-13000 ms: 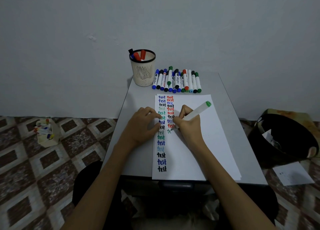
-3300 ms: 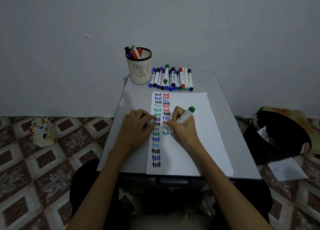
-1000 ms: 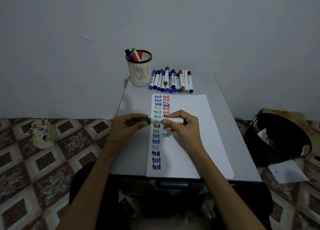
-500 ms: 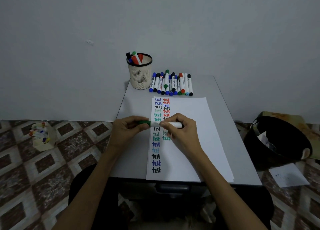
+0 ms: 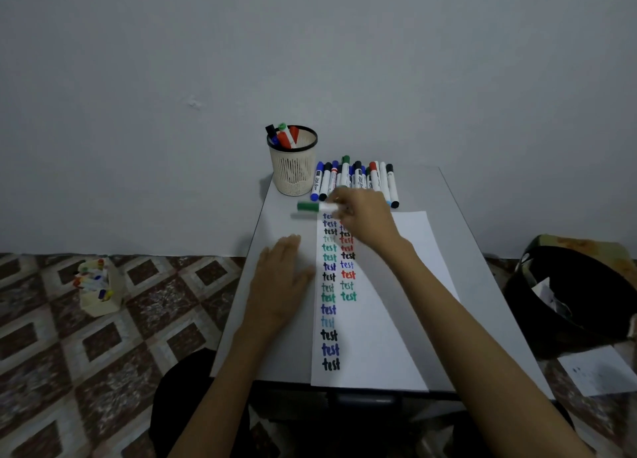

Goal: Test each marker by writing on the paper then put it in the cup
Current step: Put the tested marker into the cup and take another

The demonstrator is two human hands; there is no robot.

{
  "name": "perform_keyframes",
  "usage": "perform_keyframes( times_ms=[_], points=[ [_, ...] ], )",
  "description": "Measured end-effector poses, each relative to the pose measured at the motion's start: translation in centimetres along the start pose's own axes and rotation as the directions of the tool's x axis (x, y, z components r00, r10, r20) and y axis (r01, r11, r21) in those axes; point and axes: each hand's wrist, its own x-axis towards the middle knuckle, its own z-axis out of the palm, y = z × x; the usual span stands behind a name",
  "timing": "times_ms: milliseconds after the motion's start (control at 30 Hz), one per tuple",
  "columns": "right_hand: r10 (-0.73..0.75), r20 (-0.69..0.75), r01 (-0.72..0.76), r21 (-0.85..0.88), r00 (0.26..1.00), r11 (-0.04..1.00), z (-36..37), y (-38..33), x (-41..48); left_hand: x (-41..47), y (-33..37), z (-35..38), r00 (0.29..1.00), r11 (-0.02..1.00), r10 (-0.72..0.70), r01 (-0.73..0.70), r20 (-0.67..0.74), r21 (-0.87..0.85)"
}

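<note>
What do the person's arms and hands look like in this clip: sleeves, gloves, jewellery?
Bare throughout: the left hand and right hand wear no gloves, and no ring, watch or bracelet shows. No sleeve covers the left forearm or right forearm within the frame. Motion blur on the right hand hides small details.

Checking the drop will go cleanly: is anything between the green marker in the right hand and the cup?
Nothing visible. The right hand holds the green marker near the cup; markers inside lean left, leaving room at its mouth.

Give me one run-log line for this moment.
green marker: capped, gripped by right hand, short of cup | left hand: flat on table beside paper
</note>
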Motion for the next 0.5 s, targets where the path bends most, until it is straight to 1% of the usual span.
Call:
perform_keyframes(
  times_ms=[33,67,200,267,367,433,500],
  points=[
    [0.02,-0.043,-0.017,0.08,0.999,0.997,-0.1,-0.1,1.2,0.0,0.0,0.3,0.999,0.996,0.031,-0.032,0.022,0.088],
    [0.025,-0.092,-0.012,0.146,0.995,0.989,-0.4,-0.5,2.4,0.1,0.0,0.5,0.998,0.989,0.047,-0.051,0.034,0.139],
    [0.011,-0.311,0.095,0.323,0.95,0.941,-1.8,-2.4,6.7,0.3,0.0,0.8,0.998,0.985,0.045,-0.051,0.042,0.162],
    [-0.01,-0.404,0.163,0.347,0.915,0.923,-2.4,-3.2,8.7,0.3,-0.1,0.8,0.998,0.985,0.038,-0.045,0.046,0.165],
    [-0.048,-0.507,0.246,0.331,0.861,0.911,-2.8,-3.8,11.6,0.3,0.0,0.8,0.999,0.988,0.034,-0.039,0.035,0.147],
    [-0.049,-0.534,0.252,0.314,0.844,0.915,-2.5,-3.9,13.1,0.3,0.0,0.8,0.999,0.989,0.034,-0.037,0.024,0.143],
    [-0.056,-0.53,0.248,0.298,0.846,0.922,-1.8,-4.0,13.9,0.3,0.0,0.8,0.999,0.989,0.031,-0.032,0.012,0.142]
  ],
)
